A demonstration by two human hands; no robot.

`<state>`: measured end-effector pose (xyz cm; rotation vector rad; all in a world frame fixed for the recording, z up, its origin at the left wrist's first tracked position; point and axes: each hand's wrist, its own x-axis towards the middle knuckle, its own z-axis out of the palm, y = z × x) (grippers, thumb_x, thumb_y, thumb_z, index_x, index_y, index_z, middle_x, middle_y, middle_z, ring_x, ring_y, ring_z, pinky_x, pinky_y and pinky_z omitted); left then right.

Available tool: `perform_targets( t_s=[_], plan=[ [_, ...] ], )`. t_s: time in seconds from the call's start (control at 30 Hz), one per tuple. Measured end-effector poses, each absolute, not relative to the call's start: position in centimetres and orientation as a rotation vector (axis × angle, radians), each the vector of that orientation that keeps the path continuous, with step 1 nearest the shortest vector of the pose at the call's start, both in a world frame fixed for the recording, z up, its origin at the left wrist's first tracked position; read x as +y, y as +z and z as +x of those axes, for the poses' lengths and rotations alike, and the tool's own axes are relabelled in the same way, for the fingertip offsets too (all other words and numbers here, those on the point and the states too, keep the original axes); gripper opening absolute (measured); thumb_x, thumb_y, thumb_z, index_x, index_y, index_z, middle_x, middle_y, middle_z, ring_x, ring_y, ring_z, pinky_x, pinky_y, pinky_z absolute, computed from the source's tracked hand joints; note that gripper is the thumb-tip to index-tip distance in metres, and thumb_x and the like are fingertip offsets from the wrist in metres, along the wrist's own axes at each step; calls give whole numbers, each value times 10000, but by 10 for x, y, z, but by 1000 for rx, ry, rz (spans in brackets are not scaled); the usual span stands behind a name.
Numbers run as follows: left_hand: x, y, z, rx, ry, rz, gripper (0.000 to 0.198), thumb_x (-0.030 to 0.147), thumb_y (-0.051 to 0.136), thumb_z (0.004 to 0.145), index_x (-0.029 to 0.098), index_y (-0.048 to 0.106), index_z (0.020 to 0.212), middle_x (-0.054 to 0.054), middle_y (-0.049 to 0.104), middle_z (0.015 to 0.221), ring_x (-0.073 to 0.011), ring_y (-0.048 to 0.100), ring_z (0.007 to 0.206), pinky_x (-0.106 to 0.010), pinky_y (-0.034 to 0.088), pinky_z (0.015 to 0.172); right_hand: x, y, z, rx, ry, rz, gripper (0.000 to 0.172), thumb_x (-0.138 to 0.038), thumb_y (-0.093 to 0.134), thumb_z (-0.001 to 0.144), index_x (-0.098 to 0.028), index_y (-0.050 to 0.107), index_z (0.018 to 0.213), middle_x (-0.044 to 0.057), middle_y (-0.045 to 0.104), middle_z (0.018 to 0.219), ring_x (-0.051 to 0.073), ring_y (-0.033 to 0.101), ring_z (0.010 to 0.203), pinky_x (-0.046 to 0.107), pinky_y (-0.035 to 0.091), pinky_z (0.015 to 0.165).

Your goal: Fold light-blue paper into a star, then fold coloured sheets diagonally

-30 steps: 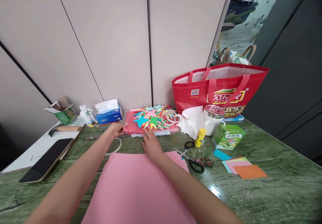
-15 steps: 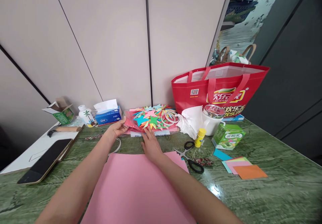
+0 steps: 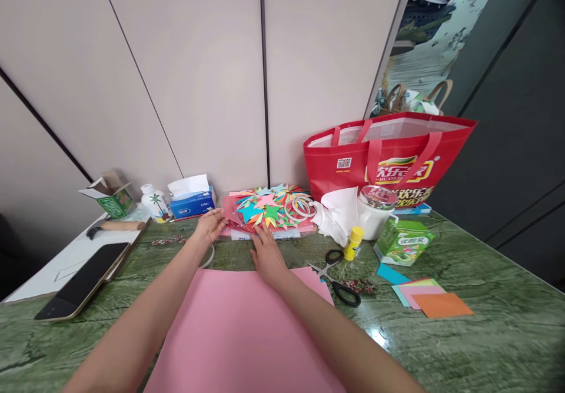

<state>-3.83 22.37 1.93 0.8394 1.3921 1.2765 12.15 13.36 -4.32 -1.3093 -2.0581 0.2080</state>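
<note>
My left hand (image 3: 210, 226) is closed on the left edge of a clear plastic bag (image 3: 230, 212) with pink sheets in it. Colourful paper stars (image 3: 270, 212) and white rings (image 3: 302, 207) lie on top of the bag. At its front edge, my right hand (image 3: 268, 257) rests with fingers stretched out, the fingertips touching the bag. Below both forearms a large pink sheet of paper (image 3: 247, 328) covers the table's near middle. Another white ring (image 3: 209, 257) is partly hidden behind my left wrist.
On the green table (image 3: 498, 346), scissors (image 3: 329, 272), a glue stick (image 3: 354, 243), a white mug (image 3: 375, 213), a green box (image 3: 404, 242) and coloured paper pieces (image 3: 444, 305) lie to the right. A red bag (image 3: 335, 175) stands behind. Leftward are a tissue box (image 3: 192, 203), bottle (image 3: 155, 203), hammer (image 3: 119, 226) and phone (image 3: 83, 281).
The whole view has shifted slightly. My left hand has turned a little at the bag's left edge; my right hand keeps its place at the front edge.
</note>
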Motion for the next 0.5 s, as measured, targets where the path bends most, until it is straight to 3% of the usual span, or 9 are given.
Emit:
perform_targets(
  t_s=[0.17, 0.33, 0.5],
  plan=[
    [225, 23, -45, 1526, 1274, 1033, 237, 263, 556, 828, 125, 570, 1021, -63, 591, 1024, -178, 587, 862, -347, 499, 720, 134, -44, 122, -2068, 194, -1314, 392, -55, 488, 768, -47, 519, 1159, 205, 369, 1357, 284, 164, 1334, 476, 240, 1065],
    [230, 29, -57, 1651, 1250, 1168, 199, 218, 756, 601, 79, 661, 707, -42, 660, 748, -202, 600, 746, -232, 464, 600, 133, -43, 122, -2063, 189, -1314, 387, -56, 485, 771, -60, 525, 1156, 191, 368, 1363, 276, 156, 1338, 474, 238, 1068],
    [226, 28, -57, 1762, 1139, 1228, 263, 293, 546, 833, 132, 566, 1041, -61, 589, 1044, -191, 589, 871, -353, 498, 723, 134, -44, 122, -2068, 192, -1317, 385, -61, 492, 770, -67, 529, 1153, 191, 366, 1365, 280, 149, 1339, 481, 249, 1061]
  ],
)
